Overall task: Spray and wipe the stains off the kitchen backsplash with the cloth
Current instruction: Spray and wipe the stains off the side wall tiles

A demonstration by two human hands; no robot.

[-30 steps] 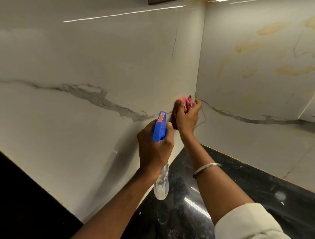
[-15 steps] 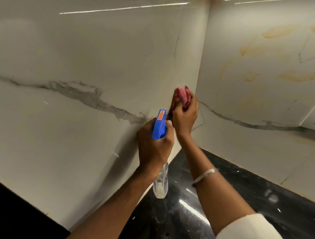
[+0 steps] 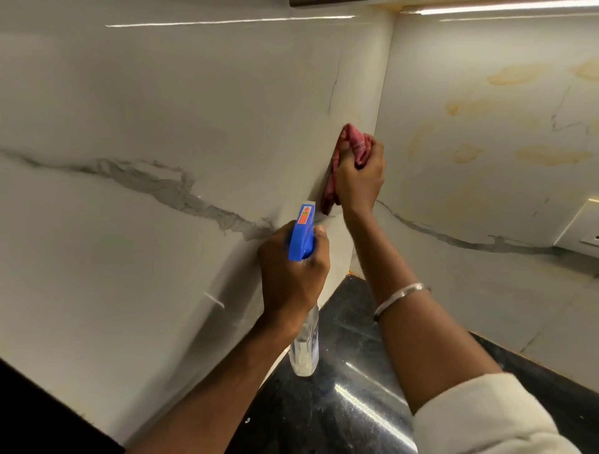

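Observation:
My right hand (image 3: 358, 181) grips a bunched red cloth (image 3: 351, 142) and presses it against the left panel of the white marble backsplash (image 3: 162, 113), close to the inner corner. My left hand (image 3: 291, 275) holds a clear spray bottle (image 3: 304, 350) by its neck, upright, with the blue spray head (image 3: 303, 233) pointing toward the wall just below the cloth. Several yellowish stains (image 3: 547, 155) mark the right panel of the backsplash.
A glossy black countertop (image 3: 350, 405) runs below both panels. A white switch plate (image 3: 583, 230) sits on the right panel near the frame edge. A dark strip (image 3: 330, 2) crosses the top edge above the corner.
My right hand has slid the cloth upward along the left panel near the corner. The left hand and bottle have stayed about where they were.

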